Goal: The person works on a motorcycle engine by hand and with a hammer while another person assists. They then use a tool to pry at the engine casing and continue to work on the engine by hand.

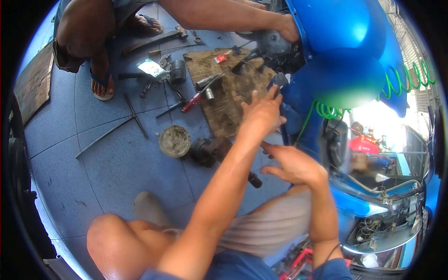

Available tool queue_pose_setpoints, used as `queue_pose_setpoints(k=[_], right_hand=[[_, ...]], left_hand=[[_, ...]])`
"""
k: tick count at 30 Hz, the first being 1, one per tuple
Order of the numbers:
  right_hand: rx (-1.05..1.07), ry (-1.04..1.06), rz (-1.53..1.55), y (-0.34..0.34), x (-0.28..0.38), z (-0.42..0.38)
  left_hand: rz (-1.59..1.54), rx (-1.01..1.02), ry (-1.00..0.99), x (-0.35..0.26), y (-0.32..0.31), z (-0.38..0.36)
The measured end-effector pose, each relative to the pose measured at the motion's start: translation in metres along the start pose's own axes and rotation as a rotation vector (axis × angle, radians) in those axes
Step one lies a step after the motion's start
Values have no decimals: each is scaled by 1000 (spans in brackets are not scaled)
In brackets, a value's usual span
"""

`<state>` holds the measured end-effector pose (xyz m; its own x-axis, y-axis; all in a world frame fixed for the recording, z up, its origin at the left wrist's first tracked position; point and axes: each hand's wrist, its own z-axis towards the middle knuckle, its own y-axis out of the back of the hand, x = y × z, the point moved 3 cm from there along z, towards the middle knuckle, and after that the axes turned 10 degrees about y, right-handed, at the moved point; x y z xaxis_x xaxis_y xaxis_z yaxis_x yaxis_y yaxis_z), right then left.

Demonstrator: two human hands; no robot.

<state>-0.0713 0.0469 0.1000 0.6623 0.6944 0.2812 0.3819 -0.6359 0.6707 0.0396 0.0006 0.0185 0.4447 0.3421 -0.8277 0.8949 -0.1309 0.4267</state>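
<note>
My left hand reaches out over the edge of a flattened cardboard sheet, fingers spread. Its fingertips are right at a dark part beside the blue body panel. Lower and to the right, my right hand is held with thumb and fingers apart, nothing visible between them. Under my left forearm lies a dark, greasy mechanical part, partly hidden by the arm. A short black cylindrical end shows just past that forearm.
Another person's hand touches dark machinery under the blue bodywork. On the tiled floor lie a round tin, a T-shaped wrench, a red-handled screwdriver, a mallet and a hammer. A green coiled hose hangs at right.
</note>
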Motion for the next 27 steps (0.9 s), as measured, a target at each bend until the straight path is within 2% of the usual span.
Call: queue_pose_setpoints(k=[27], right_hand=[[-12,16,0,-1,-2,0]], left_hand=[[13,-3,-13,0,1,-1]])
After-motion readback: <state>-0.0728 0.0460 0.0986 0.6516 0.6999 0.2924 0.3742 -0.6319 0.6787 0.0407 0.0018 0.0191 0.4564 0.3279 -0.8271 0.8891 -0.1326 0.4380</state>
